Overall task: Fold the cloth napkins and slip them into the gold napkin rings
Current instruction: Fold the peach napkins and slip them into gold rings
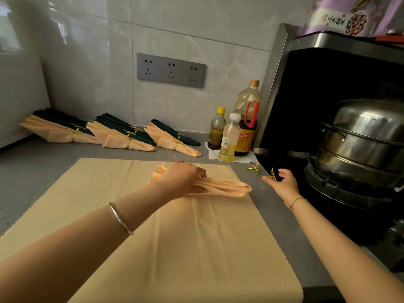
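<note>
Far left, against the tiled wall, three stacks of ringed napkins (129, 138) are lined up on the grey counter (32, 167), peach over dark green, each already cinched in gold. Nearer, a beige napkin (153, 237) is spread flat across the counter, not yet folded. Over its far edge the folded peach napkin (229, 188) is gripped by the left hand (183, 180), fingers curled tight round the gathered middle, the narrow end held out to the right and just clear of the cloth. Right of that end, a spare gold napkin ring (253, 168) is left lying by the oil bottles (229, 141). A second gold ring (272, 174) is bracketed by the right hand (283, 184), thumb and fingers spread loose either side, not yet closed on it. So the ringing step is judged to be in hand: a pinch on that ring is called for next, then its opening must be lined up with the narrow end and slid toward the left-hand grip. Far right, a steel steamer pot (360, 136) is parked on the stove.
</note>
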`<act>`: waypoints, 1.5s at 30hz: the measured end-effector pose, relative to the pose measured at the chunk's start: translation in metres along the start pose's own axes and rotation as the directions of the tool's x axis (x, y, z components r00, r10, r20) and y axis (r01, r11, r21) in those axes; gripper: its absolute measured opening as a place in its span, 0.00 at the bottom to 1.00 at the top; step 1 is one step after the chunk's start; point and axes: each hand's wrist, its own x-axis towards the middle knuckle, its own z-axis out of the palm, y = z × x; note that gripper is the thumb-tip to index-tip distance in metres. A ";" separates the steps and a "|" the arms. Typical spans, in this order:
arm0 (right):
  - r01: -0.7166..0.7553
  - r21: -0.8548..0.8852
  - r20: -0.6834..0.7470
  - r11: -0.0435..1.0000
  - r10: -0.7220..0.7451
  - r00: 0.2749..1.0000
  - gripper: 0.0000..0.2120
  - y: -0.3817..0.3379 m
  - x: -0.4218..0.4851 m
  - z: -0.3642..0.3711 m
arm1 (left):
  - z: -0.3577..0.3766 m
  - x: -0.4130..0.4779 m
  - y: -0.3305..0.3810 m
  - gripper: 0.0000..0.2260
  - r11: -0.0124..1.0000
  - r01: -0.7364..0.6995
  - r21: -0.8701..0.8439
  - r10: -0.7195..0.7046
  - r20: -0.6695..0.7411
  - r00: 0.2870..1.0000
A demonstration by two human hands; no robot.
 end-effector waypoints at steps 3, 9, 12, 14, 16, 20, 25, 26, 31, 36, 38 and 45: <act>-0.051 -0.036 0.004 0.998 0.051 0.999 0.33 0.015 0.022 0.005 | 0.001 0.004 -0.002 0.18 0.999 0.040 0.022 -0.040 -0.012 0.999; -0.023 -0.132 -0.053 0.991 0.016 0.998 0.21 0.026 0.040 0.016 | 0.004 0.010 -0.006 0.19 0.994 0.100 0.037 -0.100 -0.001 0.995; 0.008 -0.072 -0.044 0.997 -0.011 0.999 0.18 0.020 0.030 0.014 | 0.003 0.009 -0.008 0.20 0.993 0.118 0.019 -0.118 0.005 0.993; 0.093 -0.019 0.037 0.995 -0.093 0.995 0.19 0.010 0.014 0.013 | 0.002 0.006 -0.011 0.20 0.991 0.134 0.021 -0.134 0.013 0.991; 0.247 -0.035 0.171 0.969 -0.237 0.956 0.18 -0.005 -0.008 0.012 | 0.000 0.002 -0.015 0.19 0.990 0.139 0.030 -0.139 0.020 0.990; 0.422 -0.103 0.468 0.901 -0.330 0.820 0.23 -0.036 -0.053 0.009 | -0.006 -0.008 -0.018 0.18 0.991 0.131 0.042 -0.132 0.030 0.991; 0.502 -0.121 0.553 0.856 -0.362 0.751 0.28 -0.056 -0.087 0.014 | -0.011 -0.024 -0.012 0.18 0.994 0.067 0.081 -0.074 0.084 0.994; 0.501 -0.103 0.580 0.859 -0.358 0.732 0.28 -0.060 -0.093 0.016 | -0.012 -0.026 -0.011 0.18 0.995 0.055 0.082 -0.062 0.093 0.994; 0.523 -0.002 0.647 0.853 -0.397 0.651 0.28 -0.074 -0.125 0.034 | -0.014 -0.041 -0.006 0.18 0.998 0.042 0.040 -0.046 0.094 0.994; 0.640 -0.046 0.631 0.767 -0.474 0.614 0.28 -0.086 -0.143 0.049 | -0.020 -0.052 -0.003 0.19 0.997 0.060 0.044 -0.063 0.075 0.995; 0.627 -0.062 0.658 0.776 -0.441 0.611 0.31 -0.080 -0.142 0.047 | -0.023 -0.060 -0.006 0.19 0.997 0.068 0.047 -0.072 0.086 0.994; 0.663 -0.153 0.568 0.733 -0.483 0.666 0.14 -0.065 -0.144 0.045 | -0.022 -0.071 -0.006 0.21 0.999 0.042 0.026 -0.044 0.099 0.994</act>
